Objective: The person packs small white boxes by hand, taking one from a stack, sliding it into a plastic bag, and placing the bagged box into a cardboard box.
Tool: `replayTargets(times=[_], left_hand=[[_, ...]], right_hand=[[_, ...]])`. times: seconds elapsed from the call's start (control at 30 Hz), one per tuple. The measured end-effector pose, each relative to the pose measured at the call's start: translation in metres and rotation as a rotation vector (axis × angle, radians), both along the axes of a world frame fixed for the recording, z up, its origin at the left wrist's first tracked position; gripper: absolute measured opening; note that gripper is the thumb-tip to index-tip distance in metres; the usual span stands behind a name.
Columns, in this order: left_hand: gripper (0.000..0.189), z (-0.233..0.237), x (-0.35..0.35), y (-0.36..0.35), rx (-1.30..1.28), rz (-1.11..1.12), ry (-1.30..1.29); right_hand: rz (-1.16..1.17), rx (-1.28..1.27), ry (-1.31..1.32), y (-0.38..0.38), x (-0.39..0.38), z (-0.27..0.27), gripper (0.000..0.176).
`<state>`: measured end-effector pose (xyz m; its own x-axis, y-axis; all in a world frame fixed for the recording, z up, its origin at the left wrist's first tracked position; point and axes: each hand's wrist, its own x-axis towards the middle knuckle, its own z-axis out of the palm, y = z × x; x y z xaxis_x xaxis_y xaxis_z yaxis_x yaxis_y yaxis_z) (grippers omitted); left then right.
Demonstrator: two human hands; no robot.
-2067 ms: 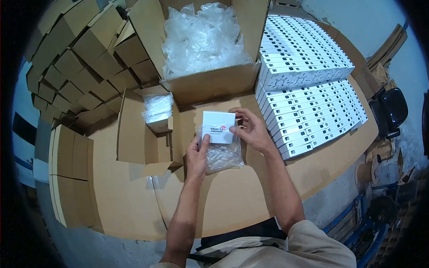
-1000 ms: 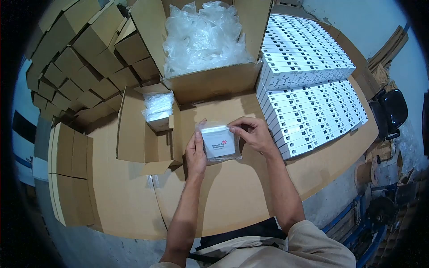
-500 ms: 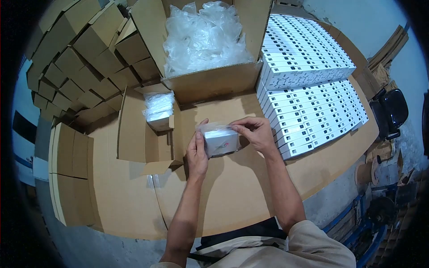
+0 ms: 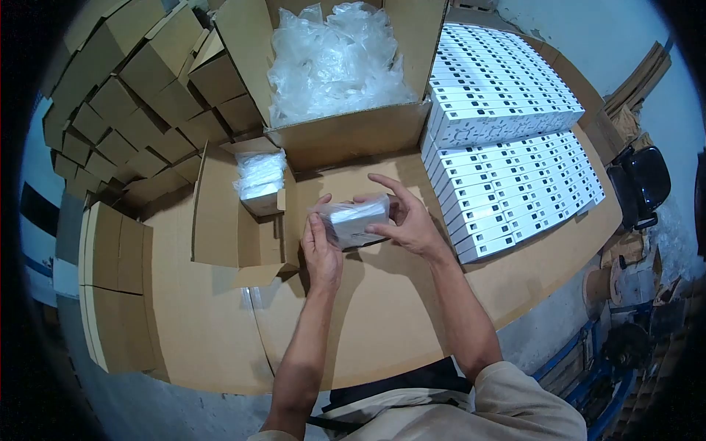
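A small white box in a clear plastic bag [image 4: 354, 224] is held above the cardboard-covered table, tilted, between both hands. My left hand [image 4: 322, 246] is closed on its left end, thumb on the near face. At the right end my right hand [image 4: 412, 224] grips it with the thumb in front, the index finger raised away from it. Left of the hands stands an open cardboard carton [image 4: 217, 213] with several bagged white boxes [image 4: 261, 180] stacked at its far end.
A large carton full of clear plastic bags [image 4: 338, 66] stands at the back. Rows of white boxes [image 4: 515, 184] fill the right side. Folded brown cartons [image 4: 118, 110] are piled at the far left, with more brown boxes [image 4: 118, 294] at the left edge.
The bagged box has tilted and shifted slightly left. My right hand has gone from pinching the bag's top edge to gripping the box's right end, its index finger now lifted.
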<state>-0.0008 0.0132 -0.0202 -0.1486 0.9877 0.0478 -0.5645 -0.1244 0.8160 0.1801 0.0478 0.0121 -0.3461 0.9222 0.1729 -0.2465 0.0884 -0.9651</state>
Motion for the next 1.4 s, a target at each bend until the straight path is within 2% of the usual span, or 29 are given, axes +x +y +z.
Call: replayTargets(times=[0.07, 0.17, 0.27, 0.37, 0.47, 0.57, 0.77, 0.97, 1.07, 1.17, 1.37, 1.4], left_hand=[[0.053, -0.002, -0.001, 0.002, 0.039, 0.003, -0.029], [0.052, 0.006, 0.0, 0.001, 0.004, -0.021, -0.022], [0.047, 0.001, -0.003, 0.001, -0.005, -0.036, 0.061], [0.049, -0.003, -0.003, -0.001, 0.046, -0.02, 0.248], [0.049, 0.012, -0.001, -0.005, 0.017, -0.039, 0.342], [0.035, -0.003, -0.006, -0.003, -0.024, -0.044, 0.4], [0.012, -0.002, -0.008, -0.002, 0.084, -0.047, 0.395], [0.011, 0.006, -0.009, -0.003, 0.044, -0.055, 0.405], [0.017, 0.012, -0.006, -0.005, 0.019, -0.03, 0.375], [0.021, 0.012, -0.005, -0.004, 0.023, 0.025, 0.445], [0.021, 0.007, -0.004, -0.003, -0.007, 0.071, 0.439], [0.02, 0.007, -0.003, -0.003, -0.018, 0.077, 0.453]], right_hand=[[0.028, -0.032, -0.157, 0.001, 0.006, -0.005, 0.075], [-0.012, -0.012, -0.187, 0.002, 0.005, -0.005, 0.071], [-0.039, 0.001, -0.182, 0.002, 0.005, -0.008, 0.06], [0.033, -0.118, -0.154, 0.007, 0.013, -0.02, 0.048], [0.025, -0.1, -0.19, 0.002, 0.015, -0.001, 0.034], [-0.01, -0.083, -0.277, -0.001, 0.017, 0.009, 0.027], [-0.007, 0.048, -0.228, 0.006, 0.022, -0.008, 0.024], [-0.046, -0.015, -0.258, 0.006, 0.025, -0.011, 0.009], [-0.075, -0.02, -0.252, 0.004, 0.024, -0.006, 0.021], [-0.113, 0.009, -0.189, 0.003, 0.02, -0.006, 0.025], [-0.155, 0.045, -0.216, 0.004, 0.019, -0.006, 0.026], [-0.159, 0.028, -0.213, 0.003, 0.019, -0.004, 0.021]])
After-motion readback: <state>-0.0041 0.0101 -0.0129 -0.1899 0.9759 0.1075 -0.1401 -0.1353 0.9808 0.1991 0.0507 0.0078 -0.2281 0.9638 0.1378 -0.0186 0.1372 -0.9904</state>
